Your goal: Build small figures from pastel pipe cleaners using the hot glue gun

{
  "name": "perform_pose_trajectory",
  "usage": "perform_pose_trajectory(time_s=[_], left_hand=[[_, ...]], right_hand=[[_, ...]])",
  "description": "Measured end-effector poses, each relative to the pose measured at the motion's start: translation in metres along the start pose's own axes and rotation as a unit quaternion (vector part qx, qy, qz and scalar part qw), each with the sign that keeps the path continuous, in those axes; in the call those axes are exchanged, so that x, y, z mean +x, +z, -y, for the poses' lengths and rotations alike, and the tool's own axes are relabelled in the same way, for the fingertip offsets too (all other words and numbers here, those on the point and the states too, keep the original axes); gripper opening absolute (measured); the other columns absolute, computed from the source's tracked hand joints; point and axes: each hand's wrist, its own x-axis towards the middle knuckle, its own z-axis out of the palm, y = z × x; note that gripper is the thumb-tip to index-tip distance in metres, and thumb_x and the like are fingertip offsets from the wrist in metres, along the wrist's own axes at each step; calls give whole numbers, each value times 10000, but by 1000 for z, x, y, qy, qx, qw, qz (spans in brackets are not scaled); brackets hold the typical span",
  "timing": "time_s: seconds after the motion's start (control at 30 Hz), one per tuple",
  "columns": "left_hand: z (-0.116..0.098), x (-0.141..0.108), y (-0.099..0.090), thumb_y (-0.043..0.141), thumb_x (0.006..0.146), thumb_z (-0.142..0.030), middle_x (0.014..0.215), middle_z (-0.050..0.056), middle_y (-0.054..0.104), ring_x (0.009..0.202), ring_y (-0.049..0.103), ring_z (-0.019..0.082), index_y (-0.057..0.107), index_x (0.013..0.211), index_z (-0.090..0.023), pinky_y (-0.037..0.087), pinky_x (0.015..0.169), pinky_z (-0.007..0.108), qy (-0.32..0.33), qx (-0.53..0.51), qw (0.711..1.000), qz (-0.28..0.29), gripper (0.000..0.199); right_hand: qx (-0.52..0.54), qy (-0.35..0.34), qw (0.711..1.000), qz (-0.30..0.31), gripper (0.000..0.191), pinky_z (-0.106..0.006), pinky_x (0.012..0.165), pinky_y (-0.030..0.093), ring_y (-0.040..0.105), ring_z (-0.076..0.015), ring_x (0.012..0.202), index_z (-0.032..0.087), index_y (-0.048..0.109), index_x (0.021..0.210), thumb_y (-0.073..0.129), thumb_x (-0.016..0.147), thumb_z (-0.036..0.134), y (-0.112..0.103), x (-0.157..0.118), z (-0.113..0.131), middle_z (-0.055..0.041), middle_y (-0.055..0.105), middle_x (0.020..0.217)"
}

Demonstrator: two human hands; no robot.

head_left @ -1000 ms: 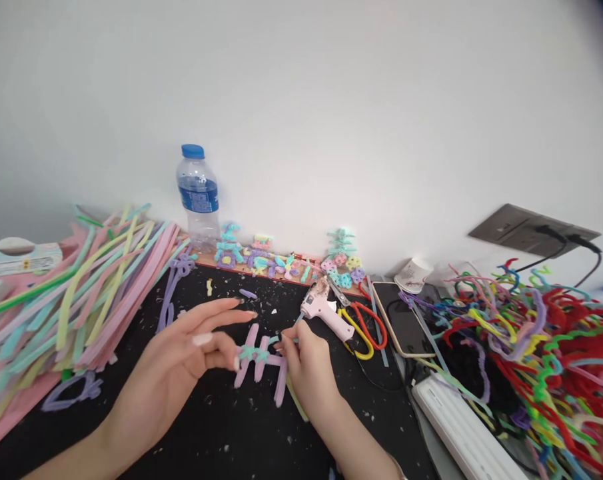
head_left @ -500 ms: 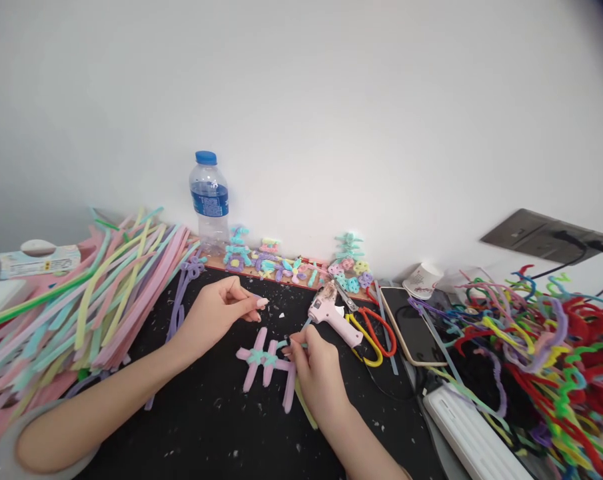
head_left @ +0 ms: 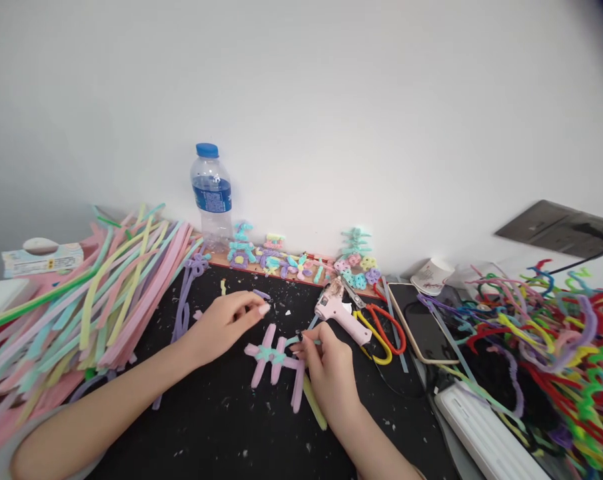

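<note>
A pink pipe-cleaner shape (head_left: 275,360) with teal wound round its crossings lies on the black mat (head_left: 221,413). At its right end my right hand (head_left: 326,360) pinches a thin teal strand (head_left: 294,340). Beneath that hand a yellow strip (head_left: 315,402) lies on the mat. My left hand (head_left: 231,323) is above the mat to the left of the shape, its thumb and index finger close together; what lies between the fingertips, if anything, is too small to tell. A short purple piece (head_left: 262,294) rests just behind its fingers.
Behind stand a bottle (head_left: 212,193) and small pipe-cleaner figures (head_left: 298,267). A pink glue gun (head_left: 344,317), scissors (head_left: 386,333), a phone (head_left: 424,327) and a power strip (head_left: 486,427) are at the right. Pipe cleaners (head_left: 131,287) heap up on both sides.
The view has shifted slightly. My left hand has lowered toward the mat, uncovering a small yellow piece behind it. My right hand still pinches the teal strand beside the pink shape.
</note>
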Motion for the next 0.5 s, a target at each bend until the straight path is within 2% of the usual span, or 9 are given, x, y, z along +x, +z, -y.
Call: perform_pose_trajectory(time_s=[0.13,0.27,0.37,0.5], left_hand=[[-6,-4,2,514,842,-388,929,55,624,738,543,176,644,925,-193,419,644,275,48,70,994,76,250],[-8,-8,6,623,760,-400,894,45,618,812,554,207,625,965,-192,426,717,310,39,76,990,113,292],[-7,-9,9,656,731,-382,843,17,613,788,565,196,605,910,-191,423,694,293,11,30,992,125,267],[-4,-9,13,615,773,-315,823,4,644,775,598,178,572,885,-184,438,673,268,-36,-114,979,165,178]], right_hand=[[7,-1,1000,-15,160,-309,624,539,685,-203,653,198,499,780,445,908,278,0,-1,-2,-55,689,703],[26,1,999,-20,161,-304,619,543,684,-196,654,199,496,790,447,910,294,1,-2,-3,-53,689,710],[44,0,999,-23,164,-298,607,545,680,-190,646,197,491,796,448,912,304,1,-2,-3,-50,682,704],[73,1,997,-30,184,-296,593,548,662,-177,610,193,485,797,450,914,329,1,-2,-2,-44,666,679]])
